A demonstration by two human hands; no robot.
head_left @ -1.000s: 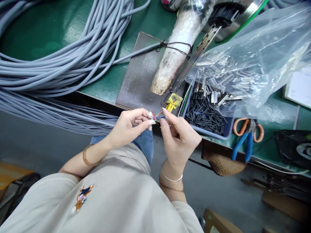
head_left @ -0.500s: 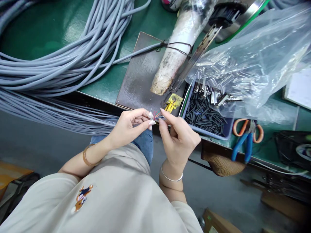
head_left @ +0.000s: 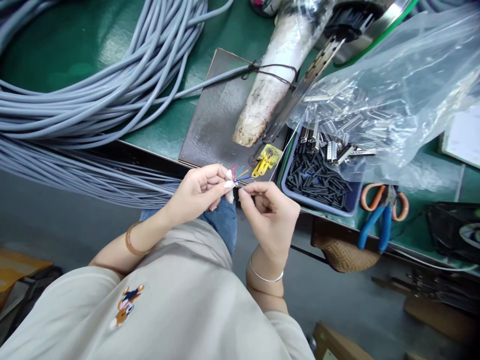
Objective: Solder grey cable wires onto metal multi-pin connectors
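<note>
My left hand [head_left: 204, 192] is closed in a pinch on the end of a multicore cable, near the bench's front edge. Thin coloured wires [head_left: 240, 173], red, green, orange and blue, fan out from between its fingertips. My right hand [head_left: 268, 207] is pinched close beside it, thumb and forefinger at the lower strands of the same cable end. Exactly which strand it grips is too small to tell. Just beyond the fingertips, a yellow tool [head_left: 263, 163] lies on a yellow sponge [head_left: 273, 154].
A blue bin [head_left: 354, 202] of black tube pieces and metal connectors stands right, under a clear plastic bag [head_left: 420, 100]. Orange- and blue-handled pliers [head_left: 384, 215] lie beside it. A white-wrapped tool [head_left: 262, 90] overhangs a dark plate [head_left: 213, 120]. Grey cable coils [head_left: 150, 75] fill the left.
The coloured wires have spread into a fan. My right hand has moved slightly left and down, from the upper wires to the lower strands. My left hand stays nearly in place.
</note>
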